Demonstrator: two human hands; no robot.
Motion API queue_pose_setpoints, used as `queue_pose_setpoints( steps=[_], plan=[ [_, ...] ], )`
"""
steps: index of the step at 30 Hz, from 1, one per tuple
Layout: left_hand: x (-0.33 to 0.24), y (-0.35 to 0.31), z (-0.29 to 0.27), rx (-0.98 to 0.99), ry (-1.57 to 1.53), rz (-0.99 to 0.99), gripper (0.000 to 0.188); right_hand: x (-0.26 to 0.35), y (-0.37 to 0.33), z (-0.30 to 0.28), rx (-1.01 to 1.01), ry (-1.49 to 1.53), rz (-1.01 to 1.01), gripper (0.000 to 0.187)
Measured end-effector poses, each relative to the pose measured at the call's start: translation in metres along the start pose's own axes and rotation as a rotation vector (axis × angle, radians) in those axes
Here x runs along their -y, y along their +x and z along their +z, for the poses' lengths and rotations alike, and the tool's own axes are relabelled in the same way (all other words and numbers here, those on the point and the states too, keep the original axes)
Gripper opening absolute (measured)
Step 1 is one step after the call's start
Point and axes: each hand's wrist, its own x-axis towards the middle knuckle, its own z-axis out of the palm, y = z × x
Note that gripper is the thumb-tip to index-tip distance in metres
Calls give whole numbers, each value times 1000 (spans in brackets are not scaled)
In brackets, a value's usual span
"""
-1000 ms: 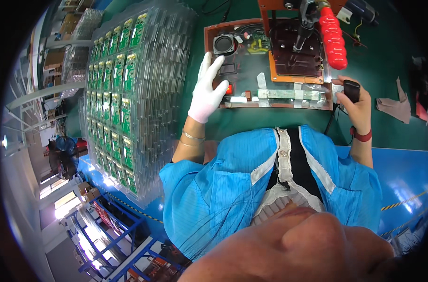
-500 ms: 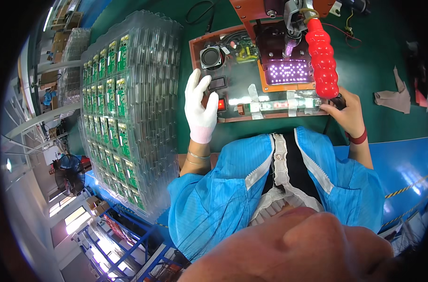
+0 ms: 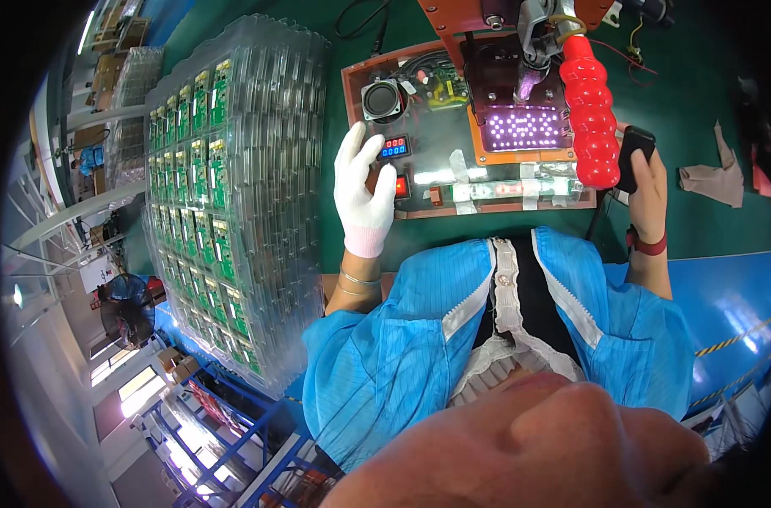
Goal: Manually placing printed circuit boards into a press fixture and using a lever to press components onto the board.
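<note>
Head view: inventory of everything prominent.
Stacked plastic trays: many, clear, left
Rectangular circuit boards: many, green, in trays
Framed box: one, brown, centre
Ribbed handle: one, red, box's right
Round speaker: one, black, box's left
LED panel: one, white, left of handle
Digital display: one, red and blue, below speaker
Cloth scrap: one, beige, right
Handheld object: one, black, right of handle
Tabletop: one, green, under box
Left hand: one, white gloved, near display
Right hand: one, bare, holding object

Indications: meter (image 3: 394,147) digits and floor (image 3: 724,284) stripes (image 3: 737,335).
The meter, set in the left part of the fixture (image 3: 563,204), displays red digits above blue digits. The panel (image 3: 523,129) displays lit white dots, not legible as text. The stripes on the floor are yellow and black. Any print on the boards (image 3: 218,165) is too small to read.
</note>
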Motion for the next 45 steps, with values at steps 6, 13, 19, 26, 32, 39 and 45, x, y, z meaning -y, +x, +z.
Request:
queue_pose_setpoints(
  steps=[6, 13, 19, 26, 32, 39, 45],
  plan=[
    [-3, 0, -2, -11, 12, -3, 47, -4, 0, -2, 48, -270, -100, 36],
    [-4, 1, -1, -2, 34, 5, 46, -9, 0, -5, 36, -277, -110, 34],
    [-4, 1, -1, 0, 47, 18, 45, -10, -1, -5, 41, -246, -115, 32],
    [-4, 1, -1, 1, 40, 26, 44, -9, -3, -3, 55, -251, -133, 31],
    [-5, 1, -2, -1, 32, 11, 43, -10, -3, -3, 61, -247, -151, 30],
    [-3, 0, -2, -5, 38, 17, 43, -9, -5, -2, 41, -255, -147, 30],
    [-2, -1, -2, -14, 25, 24, 43, -10, -6, -5, 70, -271, -98, 36]
  ],
)
